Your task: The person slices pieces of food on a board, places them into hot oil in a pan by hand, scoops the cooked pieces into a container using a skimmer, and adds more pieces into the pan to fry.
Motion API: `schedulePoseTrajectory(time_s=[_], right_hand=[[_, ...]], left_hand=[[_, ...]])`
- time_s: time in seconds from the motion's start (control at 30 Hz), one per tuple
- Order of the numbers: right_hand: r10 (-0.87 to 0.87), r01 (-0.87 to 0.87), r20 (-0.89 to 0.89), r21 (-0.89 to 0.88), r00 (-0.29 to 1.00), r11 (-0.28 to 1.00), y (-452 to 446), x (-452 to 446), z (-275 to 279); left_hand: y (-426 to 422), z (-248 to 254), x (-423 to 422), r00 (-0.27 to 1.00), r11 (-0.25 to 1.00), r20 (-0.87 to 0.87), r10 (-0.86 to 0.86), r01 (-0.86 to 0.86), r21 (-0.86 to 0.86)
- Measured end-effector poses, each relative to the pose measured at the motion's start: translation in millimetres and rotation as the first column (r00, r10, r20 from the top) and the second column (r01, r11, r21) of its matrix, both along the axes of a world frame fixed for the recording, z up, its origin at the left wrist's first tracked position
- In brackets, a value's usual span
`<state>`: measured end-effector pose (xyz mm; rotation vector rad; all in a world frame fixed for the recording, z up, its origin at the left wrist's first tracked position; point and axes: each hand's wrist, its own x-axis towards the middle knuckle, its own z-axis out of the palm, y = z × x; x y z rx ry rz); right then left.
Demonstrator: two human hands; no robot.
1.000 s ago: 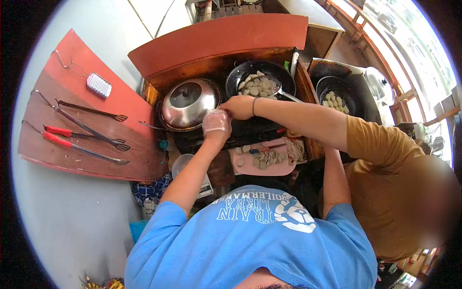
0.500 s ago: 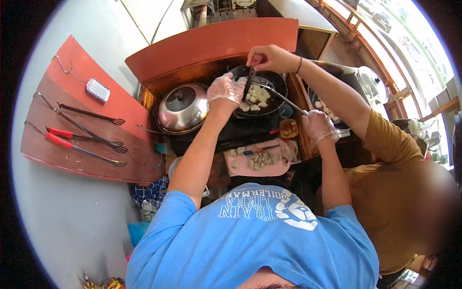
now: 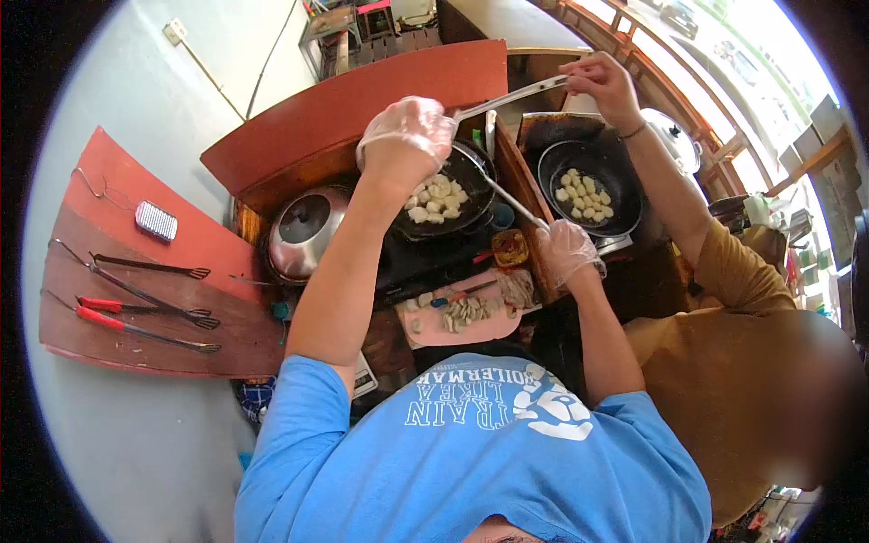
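Observation:
My left hand (image 3: 407,136), in a clear plastic glove, is closed above the left wok (image 3: 462,213), around the near end of a long metal utensil (image 3: 511,97). A co-worker's bare hand (image 3: 606,86) pinches that utensil's far end. My right hand (image 3: 570,249), also gloved, is closed on the handle of a metal ladle (image 3: 507,197). The ladle slants up and left into the left wok; its head is partly hidden. Pale round pieces (image 3: 437,201) lie in this wok, partly behind my left forearm.
A domed lid (image 3: 306,231) sits left of the wok. At right stands a second wok (image 3: 593,192) with pale pieces. A pink cutting board (image 3: 434,333) holds sliced food and a knife. Utensils hang on a red board (image 3: 127,344). The co-worker's arm reaches in from the right.
My left hand has risen from the wok. The co-worker's hand has moved right with the utensil's far end. My right hand stays on the ladle, and the view has shifted right.

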<state>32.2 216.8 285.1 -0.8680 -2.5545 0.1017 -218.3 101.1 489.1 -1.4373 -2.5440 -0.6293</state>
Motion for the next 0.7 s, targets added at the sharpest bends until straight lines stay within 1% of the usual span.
schedulePoseTrajectory(time_s=[0.03, 0.07, 0.1, 0.17, 0.2, 0.27, 0.3, 0.33, 0.37, 0.43, 0.47, 0.5, 0.57, 0.63, 0.7], right_hand=[[0.027, -0.027, -0.019, -0.008, 0.999, 1.0, 0.5, 0.5, -1.4], [-0.006, 0.008, 0.018, -0.076, 1.0, 0.997, 0.9, -0.2, -1.7], [-0.005, 0.006, 0.016, -0.07, 1.0, 0.998, 0.1, -0.6, -0.4], [-0.03, 0.039, 0.044, -0.23, 0.999, 0.972, -3.4, 0.5, 0.3], [-0.034, 0.044, 0.047, -0.231, 0.998, 0.972, -5.6, 0.7, 0.1], [0.002, 0.01, 0.054, -0.229, 0.999, 0.973, -9.6, 2.7, 0.5], [0.016, -0.003, 0.055, -0.225, 0.998, 0.974, -10.3, 2.6, 3.3], [-0.011, 0.039, 0.097, -0.292, 0.995, 0.956, -9.9, -0.8, 7.0], [-0.04, 0.076, 0.101, -0.377, 0.994, 0.923, -11.4, -0.5, 11.9], [0.004, 0.019, 0.072, -0.31, 0.997, 0.95, -13.2, 2.9, 9.0], [0.022, -0.009, 0.042, -0.291, 0.999, 0.957, -9.0, 3.1, -4.1], [0.016, -0.003, 0.043, -0.291, 0.999, 0.957, -8.0, 4.5, -8.8], [0.069, -0.078, -0.061, -0.174, 0.996, 0.982, -7.3, 8.1, -19.2], [0.05, -0.064, -0.071, -0.209, 0.996, 0.976, -13.1, 10.2, -10.7], [0.091, -0.099, -0.061, -0.14, 0.994, 0.985, -16.9, 13.3, -4.2]], left_hand=[[10.7, 7.7, 4.6, 1.0, 0.989, 0.011, -0.002, 0.003, -0.147], [18.9, 12.3, 8.7, 1.0, 0.957, 0.02, 0.0, 0.006, -0.29], [22.7, 6.7, 13.4, 0.987, 0.968, -0.137, -0.085, 0.049, -0.248], [38.0, 20.0, 30.2, 0.984, 0.897, -0.093, -0.15, 0.096, -0.432], [43.9, 24.8, 37.8, 0.984, 0.896, -0.089, -0.155, 0.101, -0.433], [56.0, 30.8, 52.5, 0.962, 0.774, -0.057, -0.267, 0.179, -0.607], [62.6, 29.3, 57.0, 0.958, 0.774, -0.057, -0.281, 0.191, -0.604], [68.9, 26.4, 61.1, 0.941, 0.767, -0.072, -0.332, 0.224, -0.601], [74.2, 24.1, 65.1, 0.92, 0.757, -0.086, -0.381, 0.257, -0.601], [79.5, 30.4, 76.5, 0.898, 0.752, -0.109, -0.426, 0.285, -0.595], [84.5, 31.6, 79.2, 0.883, 0.741, -0.11, -0.457, 0.31, -0.595], [89.3, 32.2, 81.9, 0.867, 0.73, -0.109, -0.487, 0.336, -0.596], [99.8, 33.8, 86.5, 0.85, 0.71, -0.101, -0.516, 0.359, -0.606], [107.9, 31.5, 93.1, 0.836, 0.689, -0.092, -0.541, 0.378, -0.618], [117.9, 26.7, 101.0, 0.833, 0.69, -0.089, -0.546, 0.386, -0.613]])
